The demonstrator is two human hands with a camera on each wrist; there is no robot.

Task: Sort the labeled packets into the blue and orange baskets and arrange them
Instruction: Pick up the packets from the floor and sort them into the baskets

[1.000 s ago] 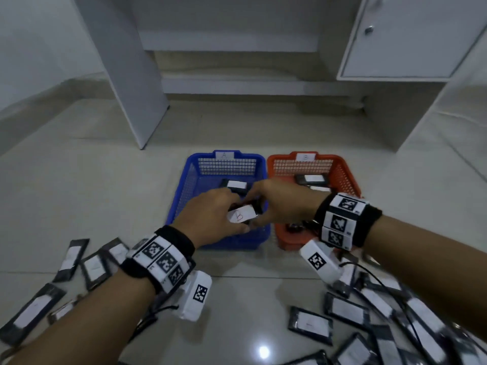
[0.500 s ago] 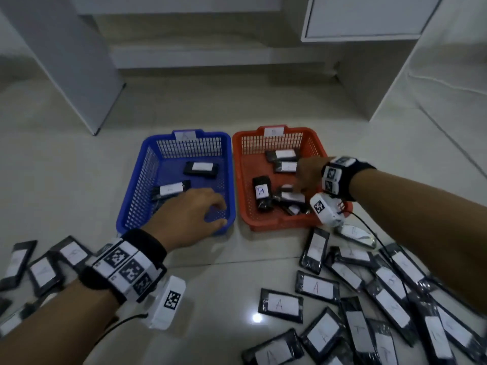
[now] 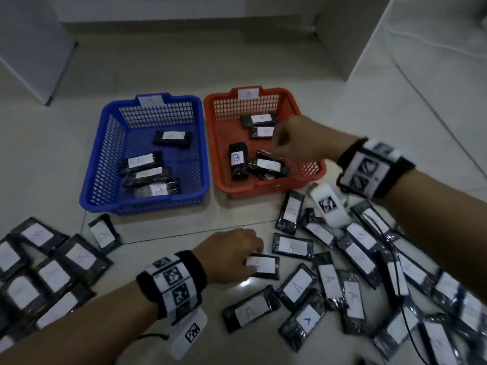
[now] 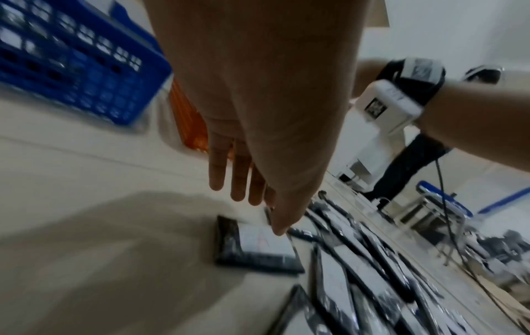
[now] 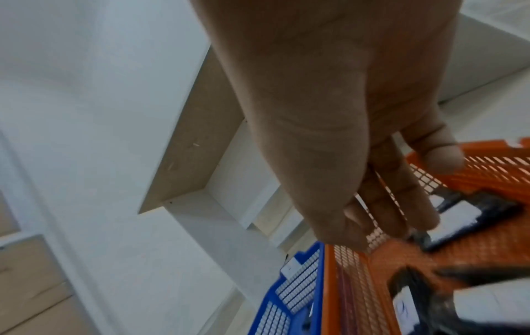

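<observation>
The blue basket [image 3: 147, 204] holds several black packets with white labels, one marked A [image 3: 139, 162]. The orange basket [image 3: 263, 189] beside it on the right holds several more, one marked B [image 3: 237, 159]. My left hand [image 3: 251, 255] is down on the floor in front of the baskets. Its fingers [image 4: 238, 181] are straight, and the thumb tip touches a loose packet [image 3: 264, 264] [image 4: 258, 244]. My right hand [image 3: 279, 146] hovers inside the orange basket [image 5: 473, 249]. Its fingers [image 5: 387, 215] hang loosely curled above a packet [image 5: 464, 217] and hold nothing.
Several loose labelled packets lie on the tiled floor at the right [image 3: 369, 259] and at the left [image 3: 52, 272]. One packet [image 3: 102, 233] lies just in front of the blue basket. White cabinet panels [image 3: 31, 48] stand behind the baskets.
My left hand has come back out of the blue basket and down to a packet on the floor. The right hand has stayed over the orange basket. The head view has tilted down.
</observation>
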